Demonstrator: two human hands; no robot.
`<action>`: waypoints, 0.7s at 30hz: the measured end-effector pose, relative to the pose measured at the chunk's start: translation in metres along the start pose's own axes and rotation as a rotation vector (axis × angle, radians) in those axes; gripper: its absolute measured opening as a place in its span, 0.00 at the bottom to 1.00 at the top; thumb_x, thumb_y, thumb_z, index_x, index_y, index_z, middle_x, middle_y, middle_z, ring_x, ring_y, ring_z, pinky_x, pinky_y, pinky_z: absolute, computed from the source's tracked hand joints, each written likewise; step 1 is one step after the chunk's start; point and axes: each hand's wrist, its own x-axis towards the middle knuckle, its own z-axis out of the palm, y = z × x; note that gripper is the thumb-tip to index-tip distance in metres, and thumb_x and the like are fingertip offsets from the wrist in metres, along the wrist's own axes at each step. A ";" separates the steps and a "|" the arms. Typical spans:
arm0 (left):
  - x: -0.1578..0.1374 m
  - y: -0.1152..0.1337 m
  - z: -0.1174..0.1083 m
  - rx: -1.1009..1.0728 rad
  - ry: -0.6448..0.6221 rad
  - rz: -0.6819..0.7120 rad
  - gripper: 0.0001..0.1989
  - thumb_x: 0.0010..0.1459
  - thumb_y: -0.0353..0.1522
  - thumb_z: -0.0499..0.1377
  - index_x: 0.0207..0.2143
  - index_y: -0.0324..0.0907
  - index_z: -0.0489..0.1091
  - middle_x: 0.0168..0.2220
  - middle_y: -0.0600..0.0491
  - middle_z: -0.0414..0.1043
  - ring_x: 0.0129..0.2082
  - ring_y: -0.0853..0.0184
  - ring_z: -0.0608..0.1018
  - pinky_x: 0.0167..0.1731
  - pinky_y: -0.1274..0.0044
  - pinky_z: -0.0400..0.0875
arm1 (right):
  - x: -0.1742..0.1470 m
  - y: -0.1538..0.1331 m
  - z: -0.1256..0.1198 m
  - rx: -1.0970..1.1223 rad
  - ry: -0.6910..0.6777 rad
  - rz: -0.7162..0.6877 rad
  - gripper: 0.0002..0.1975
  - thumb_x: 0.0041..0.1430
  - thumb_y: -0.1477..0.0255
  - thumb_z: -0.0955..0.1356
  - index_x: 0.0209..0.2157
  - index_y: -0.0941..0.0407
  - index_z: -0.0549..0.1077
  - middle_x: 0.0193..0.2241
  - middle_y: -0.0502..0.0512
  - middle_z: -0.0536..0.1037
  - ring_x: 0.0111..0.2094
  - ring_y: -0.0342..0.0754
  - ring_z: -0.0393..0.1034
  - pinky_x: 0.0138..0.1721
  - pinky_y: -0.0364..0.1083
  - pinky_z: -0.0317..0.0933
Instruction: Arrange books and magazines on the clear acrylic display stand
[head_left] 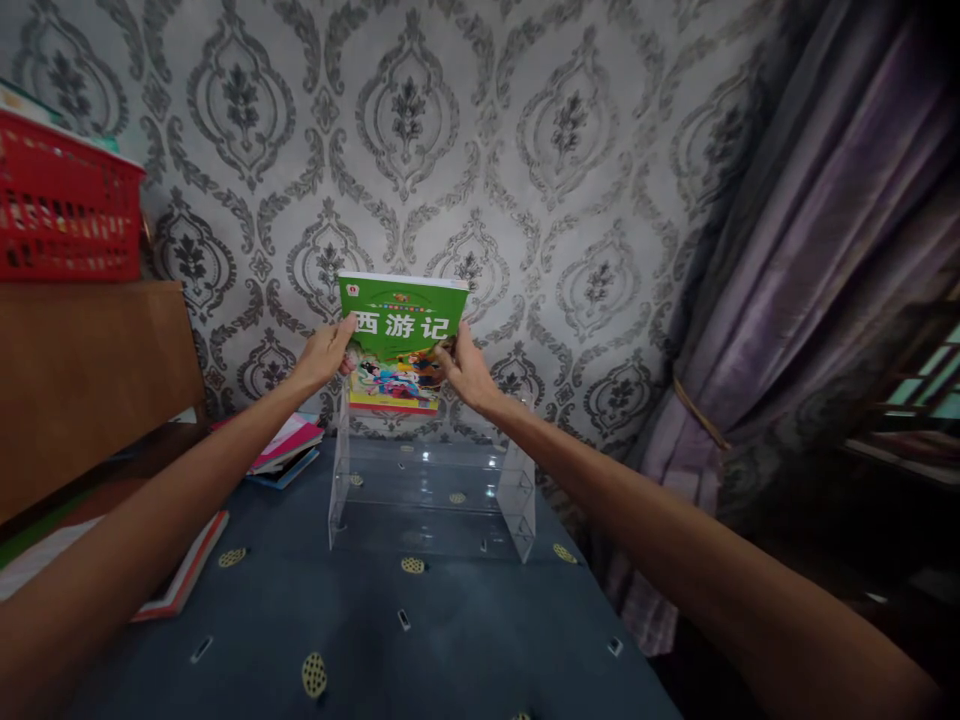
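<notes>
A green book [401, 345] with white Chinese characters and a colourful picture on its cover is held up in front of the wall. My left hand [330, 352] grips its left edge, thumb on the front. On the other side my right hand [466, 365] pinches the right edge. The fingers behind the book are mostly hidden. Below and around the book's lower part stands a clear plastic tiered rack [431, 515]. Whether the book touches the rack I cannot tell.
The rack stands on a table with a dark blue patterned cover [450, 630]. Stacked books [289, 445] and an open-looking book [184, 575] lie left. A red basket [71, 200] tops a wooden cabinet [97, 380]. A purple curtain [750, 330] hangs right.
</notes>
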 end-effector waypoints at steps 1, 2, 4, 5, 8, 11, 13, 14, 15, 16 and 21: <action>0.000 -0.001 0.001 0.011 0.001 -0.012 0.38 0.62 0.60 0.45 0.38 0.36 0.75 0.17 0.49 0.71 0.18 0.61 0.77 0.27 0.71 0.75 | 0.000 0.002 0.001 0.003 -0.010 0.005 0.15 0.63 0.66 0.60 0.50 0.53 0.58 0.38 0.58 0.75 0.39 0.57 0.71 0.44 0.58 0.67; 0.001 -0.002 0.001 0.026 0.001 -0.025 0.37 0.62 0.60 0.45 0.38 0.36 0.75 0.17 0.50 0.71 0.18 0.62 0.77 0.27 0.71 0.74 | 0.001 0.004 0.002 0.013 -0.022 0.010 0.14 0.63 0.66 0.60 0.50 0.53 0.58 0.38 0.58 0.75 0.39 0.57 0.72 0.43 0.58 0.68; 0.001 -0.003 0.002 0.053 0.004 -0.048 0.35 0.64 0.58 0.44 0.38 0.36 0.74 0.16 0.50 0.70 0.18 0.62 0.76 0.26 0.72 0.74 | 0.001 0.008 0.003 0.046 -0.052 0.019 0.14 0.64 0.66 0.60 0.50 0.53 0.58 0.39 0.58 0.75 0.39 0.56 0.72 0.42 0.57 0.68; 0.002 -0.003 0.002 0.065 0.003 -0.061 0.35 0.65 0.57 0.44 0.38 0.36 0.74 0.16 0.50 0.70 0.18 0.61 0.76 0.26 0.72 0.74 | 0.001 0.009 0.004 0.063 -0.064 0.024 0.14 0.64 0.66 0.60 0.50 0.53 0.57 0.40 0.59 0.74 0.39 0.56 0.72 0.42 0.57 0.69; 0.004 -0.004 0.003 0.085 -0.016 -0.091 0.31 0.66 0.53 0.45 0.39 0.36 0.74 0.17 0.50 0.71 0.19 0.60 0.77 0.28 0.71 0.75 | 0.001 0.012 0.006 0.067 -0.079 0.050 0.14 0.64 0.67 0.59 0.50 0.54 0.57 0.41 0.60 0.74 0.40 0.56 0.72 0.42 0.56 0.69; 0.004 -0.006 0.004 0.086 -0.052 -0.110 0.28 0.66 0.50 0.46 0.37 0.37 0.74 0.19 0.50 0.72 0.18 0.60 0.77 0.27 0.72 0.74 | 0.002 0.015 0.008 -0.018 -0.096 0.076 0.12 0.62 0.67 0.60 0.47 0.55 0.58 0.40 0.61 0.74 0.40 0.57 0.71 0.43 0.58 0.68; 0.004 -0.009 0.005 0.092 -0.077 -0.139 0.26 0.66 0.49 0.47 0.35 0.38 0.73 0.18 0.50 0.71 0.18 0.60 0.77 0.26 0.72 0.73 | 0.003 0.017 0.009 -0.097 -0.104 0.075 0.11 0.61 0.67 0.60 0.44 0.55 0.59 0.39 0.62 0.74 0.41 0.58 0.70 0.45 0.58 0.66; 0.003 -0.011 0.006 0.093 -0.089 -0.154 0.25 0.66 0.49 0.48 0.35 0.38 0.73 0.18 0.50 0.71 0.18 0.60 0.78 0.25 0.72 0.73 | 0.003 0.018 0.010 -0.127 -0.104 0.071 0.10 0.61 0.67 0.60 0.43 0.55 0.60 0.40 0.63 0.73 0.42 0.58 0.69 0.46 0.58 0.66; 0.003 -0.012 0.006 0.094 -0.100 -0.166 0.24 0.65 0.48 0.48 0.35 0.38 0.73 0.18 0.50 0.71 0.19 0.59 0.78 0.25 0.72 0.72 | 0.003 0.020 0.011 -0.148 -0.103 0.067 0.10 0.60 0.67 0.61 0.42 0.55 0.60 0.40 0.63 0.73 0.42 0.58 0.69 0.47 0.58 0.65; 0.002 -0.013 0.006 0.098 -0.110 -0.175 0.24 0.65 0.48 0.48 0.36 0.39 0.73 0.19 0.50 0.72 0.19 0.58 0.78 0.25 0.72 0.72 | 0.004 0.021 0.012 -0.161 -0.101 0.064 0.09 0.60 0.67 0.61 0.41 0.55 0.60 0.40 0.63 0.73 0.42 0.58 0.68 0.47 0.58 0.65; -0.002 -0.012 0.004 0.365 -0.063 -0.035 0.24 0.65 0.49 0.48 0.35 0.40 0.71 0.26 0.44 0.76 0.34 0.53 0.81 0.38 0.70 0.73 | 0.002 0.026 0.019 -0.202 -0.064 0.076 0.14 0.59 0.67 0.62 0.46 0.56 0.62 0.43 0.64 0.72 0.44 0.57 0.68 0.48 0.57 0.65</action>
